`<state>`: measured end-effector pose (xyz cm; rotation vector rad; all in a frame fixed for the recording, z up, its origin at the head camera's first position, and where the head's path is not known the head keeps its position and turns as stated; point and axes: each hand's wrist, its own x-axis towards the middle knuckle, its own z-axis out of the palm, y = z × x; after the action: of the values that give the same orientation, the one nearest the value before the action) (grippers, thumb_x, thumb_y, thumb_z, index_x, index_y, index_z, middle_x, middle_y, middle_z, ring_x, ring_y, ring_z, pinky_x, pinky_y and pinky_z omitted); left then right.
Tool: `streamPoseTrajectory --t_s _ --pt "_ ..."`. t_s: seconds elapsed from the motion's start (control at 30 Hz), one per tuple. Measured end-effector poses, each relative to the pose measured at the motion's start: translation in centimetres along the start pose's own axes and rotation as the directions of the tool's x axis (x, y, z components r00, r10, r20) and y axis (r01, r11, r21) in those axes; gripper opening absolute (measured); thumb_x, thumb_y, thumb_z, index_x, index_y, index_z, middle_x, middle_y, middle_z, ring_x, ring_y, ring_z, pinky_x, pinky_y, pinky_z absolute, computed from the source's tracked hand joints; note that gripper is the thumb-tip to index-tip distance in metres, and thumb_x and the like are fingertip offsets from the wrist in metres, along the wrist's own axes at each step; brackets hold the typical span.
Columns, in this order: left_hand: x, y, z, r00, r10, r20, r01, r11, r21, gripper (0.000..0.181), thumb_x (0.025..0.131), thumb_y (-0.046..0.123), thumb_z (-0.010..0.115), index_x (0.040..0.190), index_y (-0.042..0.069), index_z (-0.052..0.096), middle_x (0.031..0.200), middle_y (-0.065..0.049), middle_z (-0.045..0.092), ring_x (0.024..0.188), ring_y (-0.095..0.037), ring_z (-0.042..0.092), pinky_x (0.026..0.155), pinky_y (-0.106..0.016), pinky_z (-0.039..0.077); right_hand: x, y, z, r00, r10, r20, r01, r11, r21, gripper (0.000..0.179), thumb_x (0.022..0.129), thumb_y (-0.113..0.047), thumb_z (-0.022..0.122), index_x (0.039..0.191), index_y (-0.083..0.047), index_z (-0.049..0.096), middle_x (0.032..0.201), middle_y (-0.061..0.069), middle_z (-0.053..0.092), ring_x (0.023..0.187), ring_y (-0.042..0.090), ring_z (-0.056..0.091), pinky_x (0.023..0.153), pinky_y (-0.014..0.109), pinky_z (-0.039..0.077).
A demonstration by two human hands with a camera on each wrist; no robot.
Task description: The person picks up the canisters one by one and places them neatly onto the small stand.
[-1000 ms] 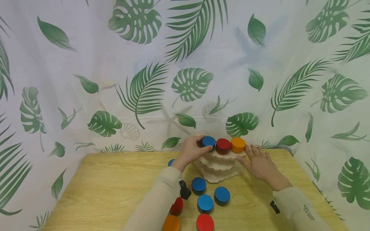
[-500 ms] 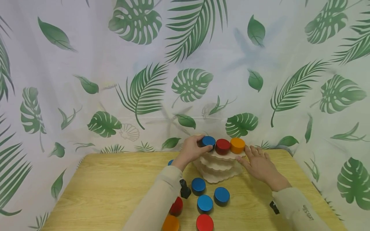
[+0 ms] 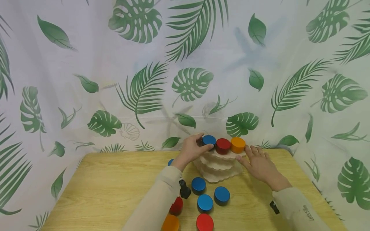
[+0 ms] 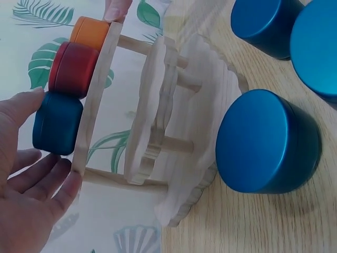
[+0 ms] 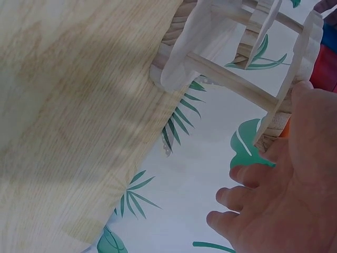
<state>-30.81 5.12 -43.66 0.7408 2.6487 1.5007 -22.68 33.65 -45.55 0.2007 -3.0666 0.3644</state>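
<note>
A three-tier wooden stand with scalloped edges point(image 3: 218, 165) stands at the back of the table. On its top tier, a blue round tin point(image 3: 209, 140), a dark red tin point(image 3: 223, 146) and an orange tin point(image 3: 238, 145) sit in a row. My left hand point(image 3: 191, 150) holds the blue tin at the left end, thumb on one side and fingers on the other, as the left wrist view shows. My right hand point(image 3: 261, 163) is at the tier's right end beside the orange tin, fingers spread; its thumb point(image 5: 303, 95) touches the tier's edge.
In front of the stand are several loose tins: blue tins point(image 3: 198, 185), a bright red tin point(image 3: 205, 222), and, partly behind the left sleeve, a dark red tin point(image 3: 177, 207) and an orange tin point(image 3: 171, 223). A leaf-print curtain point(image 3: 156, 96) hangs behind the wooden table point(image 3: 110, 186).
</note>
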Motion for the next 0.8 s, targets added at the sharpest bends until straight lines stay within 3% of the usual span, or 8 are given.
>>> streamPoseTrajectory --t_s 0.3,0.57,0.8 --pt "-1.2 -1.5 -1.3 0.998 -0.001 -0.066 -0.008 0.991 -0.137 0.062 0.097 0.030 0.076 0.148 0.000 0.058 0.138 -0.026 0.067 0.123 -0.038 0.069 0.101 -0.050 0.059 0.0 0.2 0.1 1.000 0.003 0.003 -0.003 1.000 0.008 0.087 0.110 -0.060 0.039 0.160 0.011 0.031 0.163 0.042 0.028 0.149 0.065 0.024 0.118 0.081 0.019" --pt "-3.0 -3.2 -2.9 0.988 0.043 -0.148 -0.063 0.989 -0.134 0.043 0.098 0.024 0.074 0.134 0.000 0.068 0.128 -0.022 0.072 0.117 -0.035 0.070 0.096 -0.043 0.061 0.0 -0.1 -0.1 1.000 0.001 0.007 -0.002 1.000 0.014 0.086 0.110 -0.059 0.039 0.159 0.012 0.031 0.162 0.042 0.028 0.149 0.066 0.024 0.118 0.081 0.020" --pt "-4.8 -5.6 -4.0 0.981 -0.005 -0.193 -0.019 0.992 -0.121 0.038 0.096 0.023 0.078 0.129 0.007 0.071 0.124 -0.013 0.074 0.117 -0.035 0.070 0.093 -0.043 0.060 0.0 -0.1 -0.1 1.000 0.002 0.007 -0.002 1.000 0.010 0.086 0.110 -0.059 0.038 0.159 0.012 0.031 0.162 0.042 0.028 0.148 0.066 0.025 0.117 0.081 0.021"
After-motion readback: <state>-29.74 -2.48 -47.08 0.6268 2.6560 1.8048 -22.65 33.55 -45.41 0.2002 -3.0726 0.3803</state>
